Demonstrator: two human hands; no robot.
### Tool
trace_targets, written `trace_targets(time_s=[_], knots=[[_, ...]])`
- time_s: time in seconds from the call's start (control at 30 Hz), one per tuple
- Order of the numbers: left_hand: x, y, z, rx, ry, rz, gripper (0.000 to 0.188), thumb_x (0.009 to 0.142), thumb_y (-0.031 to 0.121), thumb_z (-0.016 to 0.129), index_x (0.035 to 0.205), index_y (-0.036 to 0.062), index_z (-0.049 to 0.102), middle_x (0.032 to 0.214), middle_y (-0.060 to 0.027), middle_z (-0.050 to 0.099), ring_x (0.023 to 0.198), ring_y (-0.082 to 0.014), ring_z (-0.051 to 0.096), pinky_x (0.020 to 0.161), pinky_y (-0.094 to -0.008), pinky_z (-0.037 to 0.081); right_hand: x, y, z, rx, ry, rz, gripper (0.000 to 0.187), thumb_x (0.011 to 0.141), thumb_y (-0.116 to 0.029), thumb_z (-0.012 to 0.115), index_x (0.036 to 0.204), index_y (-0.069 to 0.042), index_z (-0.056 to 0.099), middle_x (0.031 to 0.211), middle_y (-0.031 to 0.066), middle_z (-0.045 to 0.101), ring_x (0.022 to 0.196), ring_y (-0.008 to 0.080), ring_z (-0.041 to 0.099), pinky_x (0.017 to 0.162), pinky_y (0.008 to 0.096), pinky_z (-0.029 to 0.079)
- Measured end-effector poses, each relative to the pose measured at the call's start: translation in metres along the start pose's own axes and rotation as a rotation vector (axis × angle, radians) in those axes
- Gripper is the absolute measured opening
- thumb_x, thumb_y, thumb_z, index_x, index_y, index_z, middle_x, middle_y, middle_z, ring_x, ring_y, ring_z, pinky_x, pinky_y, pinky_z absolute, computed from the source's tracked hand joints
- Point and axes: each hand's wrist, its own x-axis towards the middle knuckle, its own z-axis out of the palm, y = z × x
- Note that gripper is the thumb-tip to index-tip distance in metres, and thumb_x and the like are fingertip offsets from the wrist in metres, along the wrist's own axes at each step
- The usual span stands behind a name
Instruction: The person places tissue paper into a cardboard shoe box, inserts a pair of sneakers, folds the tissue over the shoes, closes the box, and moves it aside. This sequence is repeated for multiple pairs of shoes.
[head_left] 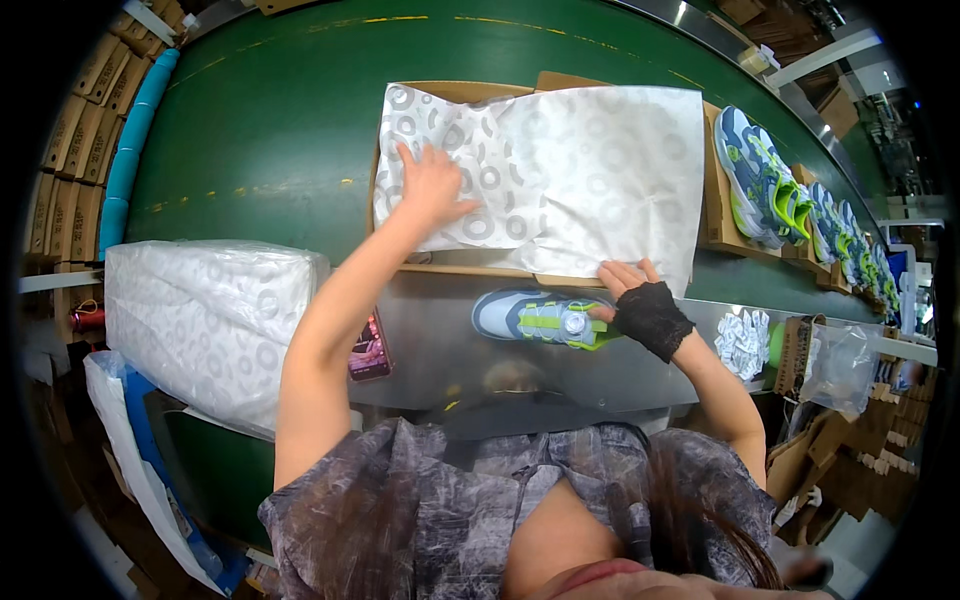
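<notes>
A white sheet of tissue paper with grey ring patterns lies over an open cardboard shoe box in front of me. My left hand is spread on the paper's left part, inside the box's outline. In a black lace wrist cover, my right hand rests with fingers stretched over the paper's near right edge. Its thumb reaches down beside a blue sneaker with lime green trim. That shoe lies on the metal ledge, just nearer to me than the box. What lies under the paper is hidden.
A green conveyor belt runs behind the metal ledge. Wrapped patterned paper is stacked at left, beside a phone. More blue sneakers sit in boxes at right. Crumpled paper lies near the right end.
</notes>
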Motion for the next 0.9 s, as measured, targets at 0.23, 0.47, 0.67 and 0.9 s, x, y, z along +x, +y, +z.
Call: trace_targets(time_s=[0.23, 0.47, 0.67, 0.9], knots=[[-0.119, 0.134, -0.027, -0.667, -0.01, 0.489, 0.082, 0.06, 0.044, 0.072, 0.12, -0.0016, 0.038, 0.112, -0.0183, 0.046, 0.107, -0.0339, 0.043, 0.09, -0.0535, 0.032, -0.006, -0.002, -0.013, -0.182, 0.093, 0.139, 0.057, 0.068, -0.04, 0.066, 0.114, -0.01, 0.052, 0.117, 0.0105, 0.051, 0.115, 0.0259, 0.043, 0.092, 0.0595, 0.021], [-0.11, 0.169, 0.004, -0.721, -0.066, 0.141, 0.076, 0.055, 0.033, 0.077, 0.116, 0.0018, 0.044, 0.102, -0.0144, 0.052, 0.107, -0.0293, 0.045, 0.089, -0.0483, 0.032, -0.019, 0.006, -0.033, -0.104, 0.233, 0.177, 0.05, 0.068, -0.03, 0.068, 0.11, -0.009, 0.053, 0.117, 0.0109, 0.05, 0.108, 0.0259, 0.046, 0.09, 0.05, 0.028], [-0.116, 0.071, -0.069, -1.393, -0.154, -0.177, 0.059, 0.059, 0.024, 0.079, 0.106, -0.0003, 0.053, 0.097, -0.007, 0.059, 0.087, -0.0141, 0.055, 0.079, -0.0298, 0.045, -0.051, 0.014, -0.045, 0.119, 0.757, 0.265, 0.035, 0.072, -0.005, 0.061, 0.106, -0.001, 0.052, 0.109, 0.0162, 0.053, 0.096, 0.0337, 0.051, 0.082, 0.0392, 0.041], [0.001, 0.001, -0.011, -1.99, 0.089, -0.739, 0.057, 0.084, 0.043, 0.052, 0.112, -0.0062, 0.045, 0.101, -0.0144, 0.057, 0.088, -0.0203, 0.057, 0.072, -0.0328, 0.049, -0.065, -0.035, 0.028, 0.505, 0.346, 0.179, 0.03, 0.074, -0.012, 0.064, 0.1, -0.001, 0.055, 0.099, 0.0154, 0.057, 0.095, 0.0312, 0.054, 0.083, 0.0364, 0.044]])
